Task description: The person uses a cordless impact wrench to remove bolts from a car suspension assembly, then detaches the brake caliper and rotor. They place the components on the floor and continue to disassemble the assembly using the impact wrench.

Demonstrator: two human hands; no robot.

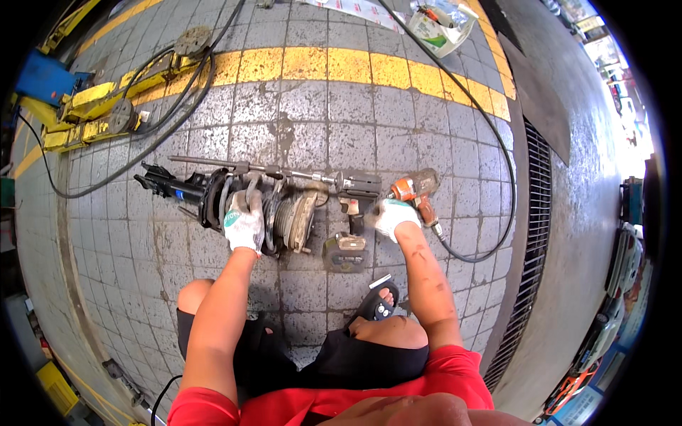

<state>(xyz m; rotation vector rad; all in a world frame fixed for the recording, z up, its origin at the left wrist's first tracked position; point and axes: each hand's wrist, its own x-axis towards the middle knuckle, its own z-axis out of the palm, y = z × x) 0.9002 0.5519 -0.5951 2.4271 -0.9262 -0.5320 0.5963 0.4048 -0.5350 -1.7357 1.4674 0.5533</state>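
A strut assembly with a black damper (170, 186) and a coil spring (271, 213) lies on its side on the tiles, its mount plate (303, 221) facing right. My left hand (245, 221), in a white glove with dirty fingers, is closed over the spring. Along the far side of the strut runs a spring compressor rod (245, 167), its right end meeting a cordless impact wrench (355, 188) with a battery at its base. Between that wrench and an orange air impact wrench (418, 187) is my gloved right hand (395, 217); its fingers are too dark and blurred to read.
A black air hose (509, 192) loops from the air wrench around the right side. Yellow lift arms (92, 106) lie at the far left. A white jug (440, 32) stands at the far right, and a drain grate (534, 199) runs along the right. My sandaled foot (380, 302) is close by.
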